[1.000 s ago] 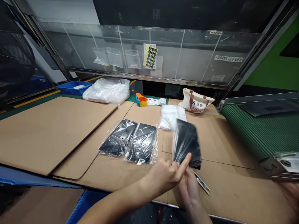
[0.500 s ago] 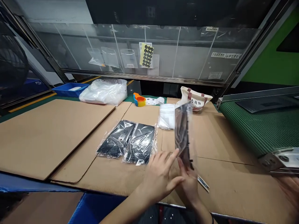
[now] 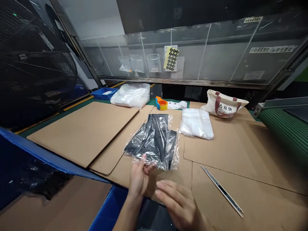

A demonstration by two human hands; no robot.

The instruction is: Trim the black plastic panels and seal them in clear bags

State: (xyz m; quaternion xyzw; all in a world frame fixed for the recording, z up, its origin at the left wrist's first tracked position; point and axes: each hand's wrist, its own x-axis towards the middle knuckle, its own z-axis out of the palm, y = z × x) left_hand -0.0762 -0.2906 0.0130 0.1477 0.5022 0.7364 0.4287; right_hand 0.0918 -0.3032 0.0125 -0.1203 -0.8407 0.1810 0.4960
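My left hand (image 3: 139, 178) pinches the near edge of a clear plastic bag with a flat black panel inside (image 3: 156, 138), its thumb on top. That bagged panel lies over other bagged black panels (image 3: 134, 142), which show at its left and right sides. To the right and nearer me, my right hand (image 3: 179, 202) holds nothing, its fingers stretched and slightly bent, apart from the bags. A pair of slim pale tweezers or a similar thin tool (image 3: 222, 191) lies on the cardboard to its right.
A stack of clear bags (image 3: 196, 123) and a cloth bag (image 3: 225, 104) stand at the right. Behind are a tape dispenser (image 3: 161, 104), a plastic-wrapped bundle (image 3: 131, 95) and a blue tray (image 3: 103, 93). A green conveyor belt (image 3: 287, 123) runs at far right; blue bins edge the lower left.
The bagged panel, upright in my right hand before, now lies on the other bagged panels with my left hand at its edge. My right hand has let go. The view has turned left.
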